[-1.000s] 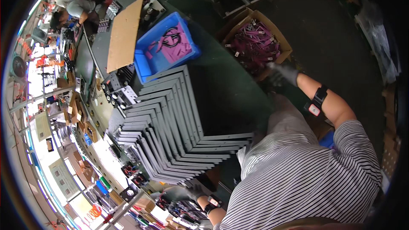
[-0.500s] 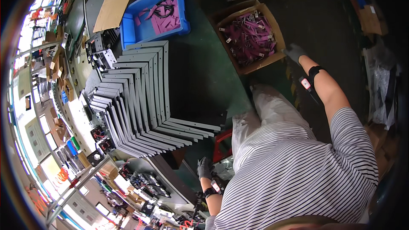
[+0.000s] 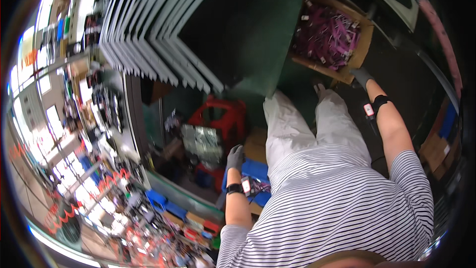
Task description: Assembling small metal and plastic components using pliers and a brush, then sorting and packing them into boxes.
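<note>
Both my hands wear grey gloves. My right hand (image 3: 362, 76) is beside the near right corner of an open cardboard box (image 3: 364, 44); its fingers look stretched out, and I cannot tell if they touch the cardboard. Inside the box lies a heap of purple strips (image 3: 327, 37) with pale metal ends. My left hand (image 3: 236, 158) hangs at my left side, fingers loosely extended, with nothing visible in it. Nearest to it are a blue bin (image 3: 256, 169) and a red plastic frame (image 3: 233, 119) with a clear-wrapped bundle (image 3: 202, 144) against it.
Rows of grey angled metal brackets (image 3: 163, 44) lie on the dark green table (image 3: 258, 44), whose corner is just ahead of my legs. Workbenches with small parts (image 3: 109, 106) line the left. Boxes (image 3: 436, 151) stand at the far right.
My view has turned left, so the brackets and table have shifted up and the blue tub of purple pieces has left view. The red frame shows more fully. My right hand remains by the box corner.
</note>
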The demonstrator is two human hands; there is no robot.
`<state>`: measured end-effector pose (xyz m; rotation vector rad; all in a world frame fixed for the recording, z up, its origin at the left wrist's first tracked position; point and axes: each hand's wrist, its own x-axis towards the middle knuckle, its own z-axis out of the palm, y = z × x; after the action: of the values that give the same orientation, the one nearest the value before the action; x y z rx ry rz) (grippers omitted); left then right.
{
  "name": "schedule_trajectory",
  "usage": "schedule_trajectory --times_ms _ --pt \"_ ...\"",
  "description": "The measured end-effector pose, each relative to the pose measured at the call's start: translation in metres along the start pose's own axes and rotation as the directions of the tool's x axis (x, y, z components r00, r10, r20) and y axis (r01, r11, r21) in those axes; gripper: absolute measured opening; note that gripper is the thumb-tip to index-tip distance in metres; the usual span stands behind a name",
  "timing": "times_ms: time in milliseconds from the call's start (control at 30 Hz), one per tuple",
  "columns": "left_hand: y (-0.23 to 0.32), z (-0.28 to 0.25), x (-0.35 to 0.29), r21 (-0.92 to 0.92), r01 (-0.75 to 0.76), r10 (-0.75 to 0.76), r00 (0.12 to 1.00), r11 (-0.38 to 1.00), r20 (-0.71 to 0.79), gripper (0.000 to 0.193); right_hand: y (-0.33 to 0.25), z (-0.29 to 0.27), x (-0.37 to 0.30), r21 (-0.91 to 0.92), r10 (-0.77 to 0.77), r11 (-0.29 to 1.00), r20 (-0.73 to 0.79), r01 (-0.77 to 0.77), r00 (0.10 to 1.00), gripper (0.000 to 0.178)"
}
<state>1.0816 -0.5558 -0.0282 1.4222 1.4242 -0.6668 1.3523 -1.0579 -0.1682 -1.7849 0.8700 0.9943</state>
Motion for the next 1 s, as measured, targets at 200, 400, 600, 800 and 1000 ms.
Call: schedule_trajectory --times_ms 200,400,600,800,1000 --pt "-0.153 0.009 -0.058 -0.152 0.085 -0.098 0.992 0.985 -0.083 0.038 0.052 0.017 -0.013 0.217 -0.084 0.974 0.119 0.057 0.989 0.032" --pt "-0.276 -0.029 -0.106 -0.265 0.128 -0.187 0.960 0.956 -0.211 0.037 0.053 0.030 -0.081 0.166 -0.058 0.986 0.150 0.033 0.987 0.032" --pt "-0.370 -0.049 -0.086 -0.297 0.069 -0.146 0.959 0.952 -0.244 0.036 0.030 0.041 -0.150 0.203 -0.078 0.978 0.123 0.052 0.989 0.031" --pt "-0.380 -0.086 -0.044 -0.285 0.002 -0.067 0.973 0.959 -0.221 0.036 0.005 0.030 -0.221 0.154 -0.159 0.981 0.313 0.115 0.937 0.032" --pt "-0.355 -0.127 0.027 -0.205 -0.128 0.084 0.974 0.970 -0.211 0.041 0.040 0.073 -0.289 0.401 -0.138 0.908 0.009 0.123 0.990 0.029"
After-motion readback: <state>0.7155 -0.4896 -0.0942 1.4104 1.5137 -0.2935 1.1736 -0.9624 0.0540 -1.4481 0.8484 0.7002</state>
